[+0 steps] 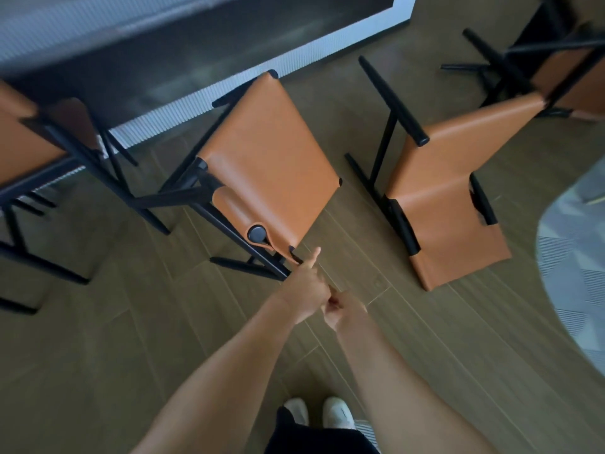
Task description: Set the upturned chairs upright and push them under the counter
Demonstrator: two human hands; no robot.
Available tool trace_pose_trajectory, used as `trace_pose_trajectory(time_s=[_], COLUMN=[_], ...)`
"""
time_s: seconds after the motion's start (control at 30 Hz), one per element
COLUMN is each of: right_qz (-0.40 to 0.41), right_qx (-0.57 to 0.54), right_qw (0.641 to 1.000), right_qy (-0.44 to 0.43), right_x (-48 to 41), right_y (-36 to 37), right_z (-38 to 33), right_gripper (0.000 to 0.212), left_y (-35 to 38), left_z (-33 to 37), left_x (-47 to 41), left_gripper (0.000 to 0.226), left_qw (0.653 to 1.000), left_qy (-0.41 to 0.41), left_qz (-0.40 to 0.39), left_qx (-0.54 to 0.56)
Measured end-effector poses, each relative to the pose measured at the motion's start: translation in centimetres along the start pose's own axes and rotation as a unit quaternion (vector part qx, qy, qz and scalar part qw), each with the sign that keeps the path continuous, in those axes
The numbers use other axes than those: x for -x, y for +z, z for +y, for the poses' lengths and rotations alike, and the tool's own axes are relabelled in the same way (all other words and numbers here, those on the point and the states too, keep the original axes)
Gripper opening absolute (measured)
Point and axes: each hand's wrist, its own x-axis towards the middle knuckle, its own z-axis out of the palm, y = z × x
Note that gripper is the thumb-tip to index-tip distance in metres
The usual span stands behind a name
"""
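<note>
Middle chair (268, 158) stands upright against the desk (196, 34), not yet under it. The left hand (306, 291), thumb out, appears to grip the chair's black frame at the corner farthest from the desk. The right hand (343, 311) is an empty fist beside it. A tipped chair (442, 198) lies farther right along the desk.

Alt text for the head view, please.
Both hands reach toward the near corner of an upright orange chair facing the counter: left hand with thumb raised, right hand with fingers curled. To the right a tipped chair lies on the floor, a second tipped chair beyond it.
</note>
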Motion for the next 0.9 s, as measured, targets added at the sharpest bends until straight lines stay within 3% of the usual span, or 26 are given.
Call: trace_pose_trajectory(time_s=[0.03,0.13,0.17,0.23,0.43,0.6,0.7,0.9], right_qz=[-0.002,-0.013,-0.018,-0.021,-0.02,-0.022,-0.029,-0.019], right_qx=[0.01,0.031,0.035,0.047,0.053,0.013,0.001,-0.005], right_qw=[1.0,0.999,0.999,0.999,0.998,0.999,0.997,0.998], right_qy=[-0.003,-0.005,-0.007,-0.016,-0.005,0.03,0.068,0.061], right_x=[1.0,3.1,4.0,5.0,6.8,7.6,7.9,8.1], right_y=[0.3,1.2,1.6,2.4,4.6,7.2,7.5,7.7], right_z=[-0.1,-0.5,-0.6,-0.9,-2.3,-2.2,-1.9,-1.2], right_gripper=[0.038,0.027,0.023,0.027,0.025,0.039,0.038,0.025], left_y=[-0.6,-1.5,-2.2,-3.9,-6.3,-7.0,-7.0,-7.2], left_z=[-0.5,-1.6,-2.2,-3.5,-6.7,-9.9,-11.8,-14.1], left_x=[0.7,1.3,1.6,2.1,3.0,3.8,4.4,5.3], left_gripper=[0.054,0.034,0.03,0.022,0.025,0.022,0.02,0.016], left_qw=[0.999,0.996,0.996,0.998,0.996,0.992,0.992,0.995], left_qy=[-0.028,0.062,0.071,0.049,0.005,-0.041,-0.054,-0.034], left_qz=[0.025,-0.043,-0.03,0.002,-0.013,-0.044,-0.049,-0.05], left_qx=[-0.003,0.044,0.039,0.035,0.085,0.107,0.102,0.076])
